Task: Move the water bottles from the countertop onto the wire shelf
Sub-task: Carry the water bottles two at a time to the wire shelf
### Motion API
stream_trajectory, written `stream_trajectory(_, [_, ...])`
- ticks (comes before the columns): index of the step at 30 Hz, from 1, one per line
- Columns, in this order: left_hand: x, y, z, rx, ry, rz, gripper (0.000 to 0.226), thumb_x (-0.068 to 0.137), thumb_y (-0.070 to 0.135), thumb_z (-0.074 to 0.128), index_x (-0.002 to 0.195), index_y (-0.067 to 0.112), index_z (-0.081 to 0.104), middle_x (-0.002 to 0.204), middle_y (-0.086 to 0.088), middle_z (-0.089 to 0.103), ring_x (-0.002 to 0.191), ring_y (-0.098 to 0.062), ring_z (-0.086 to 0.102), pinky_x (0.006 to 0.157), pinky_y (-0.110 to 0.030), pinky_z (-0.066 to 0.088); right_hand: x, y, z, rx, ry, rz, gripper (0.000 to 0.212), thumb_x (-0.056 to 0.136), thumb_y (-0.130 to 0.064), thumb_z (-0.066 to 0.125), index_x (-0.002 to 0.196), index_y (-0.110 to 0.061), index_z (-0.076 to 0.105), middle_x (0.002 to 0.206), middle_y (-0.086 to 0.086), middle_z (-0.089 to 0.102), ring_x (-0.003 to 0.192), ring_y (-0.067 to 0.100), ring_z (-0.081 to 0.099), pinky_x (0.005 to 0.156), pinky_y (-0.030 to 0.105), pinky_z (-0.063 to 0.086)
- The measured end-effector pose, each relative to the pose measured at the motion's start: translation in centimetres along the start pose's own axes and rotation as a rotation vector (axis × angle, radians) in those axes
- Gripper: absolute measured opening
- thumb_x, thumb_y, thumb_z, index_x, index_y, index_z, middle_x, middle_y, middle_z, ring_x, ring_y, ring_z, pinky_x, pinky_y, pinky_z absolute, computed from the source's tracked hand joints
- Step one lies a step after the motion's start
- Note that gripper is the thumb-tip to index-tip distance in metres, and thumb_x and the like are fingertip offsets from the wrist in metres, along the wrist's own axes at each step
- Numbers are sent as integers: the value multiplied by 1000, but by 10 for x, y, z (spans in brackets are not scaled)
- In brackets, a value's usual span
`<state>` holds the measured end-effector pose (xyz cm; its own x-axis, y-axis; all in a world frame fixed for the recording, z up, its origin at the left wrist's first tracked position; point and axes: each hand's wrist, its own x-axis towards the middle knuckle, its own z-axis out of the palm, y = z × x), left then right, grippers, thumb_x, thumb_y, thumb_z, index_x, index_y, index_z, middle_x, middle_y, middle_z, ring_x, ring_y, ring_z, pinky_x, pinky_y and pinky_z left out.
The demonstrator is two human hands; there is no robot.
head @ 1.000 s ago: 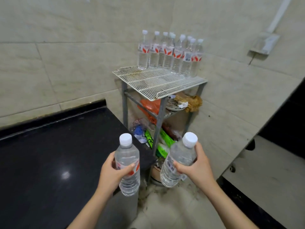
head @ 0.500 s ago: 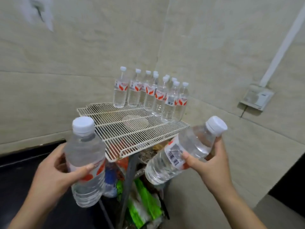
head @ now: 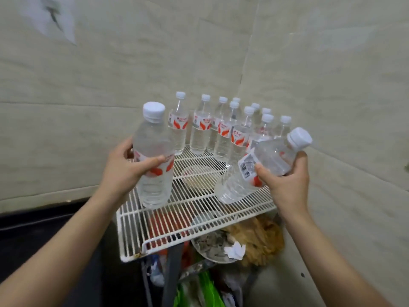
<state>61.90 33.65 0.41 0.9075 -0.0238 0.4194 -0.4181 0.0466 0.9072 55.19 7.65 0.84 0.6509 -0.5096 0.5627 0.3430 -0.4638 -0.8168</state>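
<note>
Wire shelf [head: 194,220], bottle row [head: 221,129] behind, hands gripping two bottles

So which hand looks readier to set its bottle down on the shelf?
Probably the left. The left hand holds the left bottle upright over bare wire shelf; the right hand holds the right bottle tilted, so it needs righting first.
</note>
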Motion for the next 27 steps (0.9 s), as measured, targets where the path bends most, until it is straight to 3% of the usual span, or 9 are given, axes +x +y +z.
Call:
stream_trajectory(6, [54,-32,62,-24,36,-96,47,55,26,75,98,30,55,101,6,64,97,-18,61,89,-41,49,74,32,28,-19,-162,27,59,67,-21,78,113,-22,43,104,-8,57,102,19,58,85,32,49])
stream_trajectory(9, [84,-47,90,17,64,-120,49,66,12,74,110,19,53,95,8,61,90,-11,59,88,-38,49,107,44,59,-81,-217,0,76,64,-37,77,128,-24,37,127,-2,55,112,22,56,92,40,48])
stream_trajectory(11, [101,-57,102,14,99,-137,49,68,11,74,111,17,52,98,5,62,92,-15,60,86,-37,50,121,51,80,-116,-230,-9,80,67,-40,75,133,-24,33,135,-3,49,118,21,52,92,36,45])
stream_trajectory(15, [130,-78,114,19,127,-169,51,68,15,74,115,17,53,107,-3,64,97,-20,62,76,-30,52,146,66,122,-181,-258,-19,79,69,-44,73,134,-23,33,132,-2,50,114,22,54,82,31,43])
stream_trajectory(18, [148,-88,114,87,134,-183,54,69,17,74,118,15,51,108,-3,64,97,-18,62,78,-29,52,156,82,150,-244,-305,-26,82,68,-49,71,135,-21,33,131,0,52,114,22,53,81,31,44])
stream_trajectory(24, [177,-91,105,181,-54,-214,49,79,14,65,124,15,45,121,-9,60,107,-23,60,87,-34,52,178,102,176,-266,-358,57,84,72,-45,71,137,-19,26,125,8,55,111,26,54,72,32,43])
stream_trajectory(27, [178,-98,107,167,-83,-226,53,82,15,61,131,17,41,121,-7,59,107,-21,60,90,-36,52,176,104,180,-298,-369,2,85,74,-45,69,139,-18,23,132,7,52,118,27,50,81,36,45])
